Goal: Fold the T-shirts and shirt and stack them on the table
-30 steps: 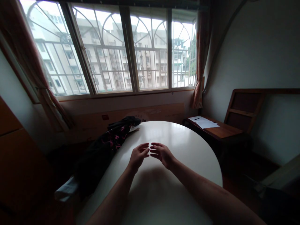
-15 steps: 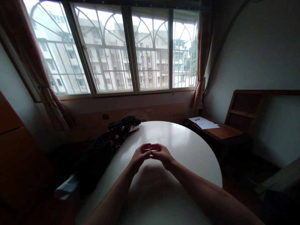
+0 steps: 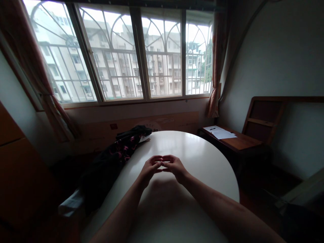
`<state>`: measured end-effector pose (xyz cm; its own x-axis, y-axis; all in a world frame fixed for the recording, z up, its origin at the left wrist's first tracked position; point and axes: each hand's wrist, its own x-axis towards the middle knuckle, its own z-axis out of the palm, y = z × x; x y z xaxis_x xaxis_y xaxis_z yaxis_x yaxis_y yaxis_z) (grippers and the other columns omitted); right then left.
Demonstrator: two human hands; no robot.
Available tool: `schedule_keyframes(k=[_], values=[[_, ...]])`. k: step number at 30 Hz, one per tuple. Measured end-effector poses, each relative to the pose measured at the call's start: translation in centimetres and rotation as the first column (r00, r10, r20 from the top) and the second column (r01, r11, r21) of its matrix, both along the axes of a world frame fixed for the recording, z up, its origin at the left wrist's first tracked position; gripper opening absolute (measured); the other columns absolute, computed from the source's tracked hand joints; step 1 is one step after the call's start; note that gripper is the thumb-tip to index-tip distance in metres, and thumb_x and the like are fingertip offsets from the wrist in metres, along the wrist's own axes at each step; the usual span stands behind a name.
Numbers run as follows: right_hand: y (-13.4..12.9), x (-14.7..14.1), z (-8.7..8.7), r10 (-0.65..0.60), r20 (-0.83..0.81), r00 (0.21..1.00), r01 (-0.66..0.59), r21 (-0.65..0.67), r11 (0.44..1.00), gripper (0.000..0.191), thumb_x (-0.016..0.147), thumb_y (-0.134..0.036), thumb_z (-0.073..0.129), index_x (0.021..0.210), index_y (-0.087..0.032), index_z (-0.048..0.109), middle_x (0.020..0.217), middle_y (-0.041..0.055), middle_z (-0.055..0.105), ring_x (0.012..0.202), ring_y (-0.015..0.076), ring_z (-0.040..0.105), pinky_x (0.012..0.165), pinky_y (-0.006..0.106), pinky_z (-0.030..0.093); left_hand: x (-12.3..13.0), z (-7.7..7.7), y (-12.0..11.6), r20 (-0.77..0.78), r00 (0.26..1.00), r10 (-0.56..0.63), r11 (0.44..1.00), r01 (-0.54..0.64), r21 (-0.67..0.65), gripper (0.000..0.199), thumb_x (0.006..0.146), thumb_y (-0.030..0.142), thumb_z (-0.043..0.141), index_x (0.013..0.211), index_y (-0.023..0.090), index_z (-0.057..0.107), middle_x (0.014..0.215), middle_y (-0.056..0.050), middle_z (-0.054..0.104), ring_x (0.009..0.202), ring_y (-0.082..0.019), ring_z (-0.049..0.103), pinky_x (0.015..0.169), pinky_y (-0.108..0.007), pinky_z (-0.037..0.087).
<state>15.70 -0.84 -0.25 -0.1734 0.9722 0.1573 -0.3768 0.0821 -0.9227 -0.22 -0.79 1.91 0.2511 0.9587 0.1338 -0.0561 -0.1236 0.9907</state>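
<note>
Both my hands are raised in front of me over a white round-ended table [image 3: 199, 152]. My left hand [image 3: 150, 168] curves inward from the left, its fingers outstretched and slightly spread. From the other side my right hand [image 3: 176, 167] mirrors it. The fingertips of the two hands meet in the middle, with small gaps showing between the fingers. Neither hand holds anything. A soft shadow of them falls on the tabletop below.
Dark clothing with a pink pattern [image 3: 126, 145] hangs over the table's left edge. At the right, white papers [image 3: 222, 133] with a pen lie on a low wooden table [image 3: 245, 141]. Barred windows [image 3: 121, 60] and tied curtains [image 3: 215, 77] fill the far wall.
The fingertips, which overlapped a little before, now meet more nearly tip to tip. The view has shifted very slightly; the arms stay in nearly the same place.
</note>
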Motion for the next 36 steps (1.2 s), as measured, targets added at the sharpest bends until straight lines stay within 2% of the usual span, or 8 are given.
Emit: schedule_keyframes(k=[6,9,13,19,24,27,32,36], values=[[-0.14,0.31,0.65,-0.078,0.038,0.996,0.079,-0.036,0.996,0.042,0.07,-0.044,0.08,0.102,-0.02,0.07,0.102,0.0092,0.069,0.097,0.0259,0.066,0.08,0.043,0.056,0.08,0.11,-0.24,0.009,0.998,0.063,0.998,-0.064,0.021,0.042,0.066,0.039,0.083,0.1,0.018,0.068,0.104,-0.009,0.069,0.099,-0.026,0.066,0.078,-0.039,0.058],[-0.26,0.32,0.8,-0.043,0.049,0.998,0.043,-0.001,0.999,0.047,0.07,-0.047,0.081,0.106,-0.02,0.068,0.108,0.0101,0.069,0.101,0.027,0.065,0.08,0.042,0.056,0.17,0.03,-0.15,0.013,0.999,0.04,0.999,-0.04,0.016,0.039,0.066,0.037,0.083,0.097,0.018,0.067,0.096,-0.007,0.069,0.095,-0.025,0.067,0.078,-0.038,0.057],[-0.23,0.17,0.64,0.015,0.054,0.998,-0.017,0.028,0.999,0.051,0.068,-0.048,0.084,0.108,-0.02,0.067,0.113,0.0107,0.069,0.102,0.0277,0.067,0.08,0.042,0.056,0.33,-0.03,-0.05,0.062,0.998,-0.015,1.0,0.014,0.004,0.043,0.067,0.04,0.084,0.098,0.017,0.064,0.096,-0.008,0.071,0.097,-0.027,0.068,0.081,-0.042,0.058],[0.13,0.12,0.29,0.002,0.07,0.998,-0.004,0.033,0.999,0.055,0.066,-0.047,0.086,0.108,-0.019,0.067,0.114,0.0118,0.069,0.102,0.0286,0.068,0.076,0.04,0.057,0.44,0.06,-0.2,0.045,0.999,0.002,1.0,-0.003,0.008,0.046,0.068,0.045,0.084,0.098,0.017,0.064,0.098,-0.008,0.071,0.096,-0.027,0.069,0.08,-0.042,0.058],[0.22,0.25,0.14,-0.011,0.081,0.997,0.008,0.043,0.999,0.049,0.068,-0.046,0.084,0.105,-0.019,0.068,0.11,0.0105,0.069,0.098,0.0274,0.068,0.075,0.04,0.057,0.25,0.18,-0.24,-0.021,0.996,0.087,0.996,-0.086,0.039,0.044,0.071,0.047,0.08,0.1,0.019,0.065,0.098,-0.008,0.069,0.096,-0.026,0.068,0.074,-0.036,0.057],[0.24,0.25,0.02,-0.013,0.074,0.997,0.011,0.033,0.999,0.047,0.067,-0.045,0.084,0.104,-0.019,0.069,0.105,0.0098,0.07,0.097,0.0269,0.067,0.076,0.041,0.057,0.21,0.23,-0.19,-0.008,0.992,0.126,0.991,-0.125,0.047,0.045,0.074,0.052,0.075,0.104,0.018,0.065,0.103,-0.009,0.068,0.1,-0.027,0.066,0.074,-0.035,0.057],[0.0,0.04,0.2,-0.013,0.099,0.995,0.007,0.055,0.998,0.046,0.07,-0.046,0.082,0.105,-0.019,0.069,0.105,0.0101,0.07,0.096,0.0256,0.067,0.077,0.04,0.055,0.38,0.31,-0.21,0.032,0.998,0.059,0.998,-0.06,0.03,0.053,0.072,0.052,0.078,0.11,0.018,0.065,0.11,-0.011,0.068,0.105,-0.029,0.065,0.079,-0.039,0.057],[-0.03,0.0,0.24,-0.06,0.094,0.994,0.055,0.054,0.997,0.048,0.069,-0.046,0.083,0.105,-0.018,0.067,0.111,0.0116,0.068,0.098,0.0261,0.067,0.077,0.04,0.056,0.21,0.34,-0.17,0.018,0.998,0.057,0.998,-0.057,0.024,0.045,0.07,0.045,0.081,0.102,0.017,0.066,0.101,-0.009,0.069,0.098,-0.026,0.066,0.078,-0.038,0.057]])
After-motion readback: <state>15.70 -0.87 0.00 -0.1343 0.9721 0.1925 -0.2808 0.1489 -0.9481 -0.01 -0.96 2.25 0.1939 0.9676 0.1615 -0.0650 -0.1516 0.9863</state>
